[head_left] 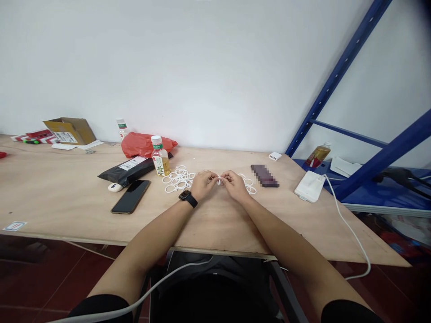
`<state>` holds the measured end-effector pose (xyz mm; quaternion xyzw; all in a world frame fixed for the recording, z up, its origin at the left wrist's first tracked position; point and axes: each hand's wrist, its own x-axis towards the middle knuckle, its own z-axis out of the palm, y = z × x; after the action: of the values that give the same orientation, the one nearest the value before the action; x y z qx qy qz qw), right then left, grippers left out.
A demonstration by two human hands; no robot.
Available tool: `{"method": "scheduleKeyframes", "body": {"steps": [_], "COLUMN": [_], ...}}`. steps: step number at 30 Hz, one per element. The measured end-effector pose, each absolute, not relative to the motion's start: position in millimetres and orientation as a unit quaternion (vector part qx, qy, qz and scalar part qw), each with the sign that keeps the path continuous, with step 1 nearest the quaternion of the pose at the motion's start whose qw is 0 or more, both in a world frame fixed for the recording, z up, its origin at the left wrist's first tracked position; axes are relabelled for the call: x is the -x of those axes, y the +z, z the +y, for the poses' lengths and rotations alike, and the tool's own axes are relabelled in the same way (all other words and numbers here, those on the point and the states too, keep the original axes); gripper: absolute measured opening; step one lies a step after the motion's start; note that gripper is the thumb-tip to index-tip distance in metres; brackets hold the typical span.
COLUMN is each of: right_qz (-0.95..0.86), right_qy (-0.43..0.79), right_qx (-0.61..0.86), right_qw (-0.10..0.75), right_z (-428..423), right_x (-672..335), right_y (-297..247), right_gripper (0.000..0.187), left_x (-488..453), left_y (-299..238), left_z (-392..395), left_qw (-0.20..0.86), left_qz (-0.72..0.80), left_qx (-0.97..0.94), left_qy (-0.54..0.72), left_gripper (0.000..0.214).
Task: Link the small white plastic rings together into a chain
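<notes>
My left hand (pixel 204 184), with a black watch (pixel 188 198) on its wrist, and my right hand (pixel 233 185) meet fingertip to fingertip above the table. Both pinch a small white ring (pixel 219 181), mostly hidden by the fingers. Beside my left hand lies a loose pile of white rings (pixel 178 179). A smaller group of white rings (pixel 248 183) rests just past my right hand, partly covered by it.
Left of the rings stand a drink bottle (pixel 160 157), a red plastic bag (pixel 136 144), a black parcel (pixel 126 172) and a phone (pixel 130 197). To the right are a pixelated dark object (pixel 265 175), a white power bank (pixel 310 186) with a cable, and a blue rack (pixel 336 80).
</notes>
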<state>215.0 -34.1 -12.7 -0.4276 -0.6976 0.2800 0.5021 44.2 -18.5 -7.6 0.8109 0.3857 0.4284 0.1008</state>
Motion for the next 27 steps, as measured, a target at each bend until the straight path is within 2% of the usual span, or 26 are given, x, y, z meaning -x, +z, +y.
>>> {"method": "scheduleKeyframes", "body": {"steps": [4,6,9,12,15,19,23,27], "right_qz": [-0.725,-0.742,-0.742,-0.748,-0.789,-0.844,-0.838,-0.797], "right_qy": [0.123,0.018,-0.045,-0.030,0.015,0.066,0.048,0.043], "right_qx": [0.500,0.549,0.605,0.612,0.561,0.494,0.521,0.571], "right_qw": [0.458,0.385,0.285,0.256,0.251,0.198,0.155,0.190], "right_z": [-33.5,-32.6,-31.6,-32.3,-34.8,-36.2,-32.1,-28.7], "right_x": [-224.4,-234.0,-245.6,-244.2,-231.8,-220.3,-226.7,-233.7], "right_y": [-2.1,4.1,8.6,5.3,-1.8,-9.6,-13.1,-13.1], "right_gripper": [0.016,0.015,0.014,0.014,0.014,0.017,0.017,0.020], "left_x": [-31.0,-17.6,0.2,5.7,1.9,-2.1,-3.3,-8.4], "left_y": [-3.7,-2.5,-4.3,-8.5,-10.4,-7.3,-3.5,-2.6], "left_z": [-10.8,-5.6,0.8,4.1,5.1,4.4,3.2,1.9], "left_qw": [0.032,-0.011,-0.040,-0.046,-0.041,-0.019,-0.003,-0.008], "left_qz": [0.449,0.504,0.587,0.609,0.598,0.575,0.543,0.510], "left_qx": [-0.818,-0.804,-0.771,-0.772,-0.784,-0.793,-0.802,-0.812], "left_qy": [0.358,0.314,0.242,0.175,0.163,0.200,0.248,0.282], "left_gripper": [0.024,0.026,0.026,0.028,0.034,0.024,0.020,0.017]}}
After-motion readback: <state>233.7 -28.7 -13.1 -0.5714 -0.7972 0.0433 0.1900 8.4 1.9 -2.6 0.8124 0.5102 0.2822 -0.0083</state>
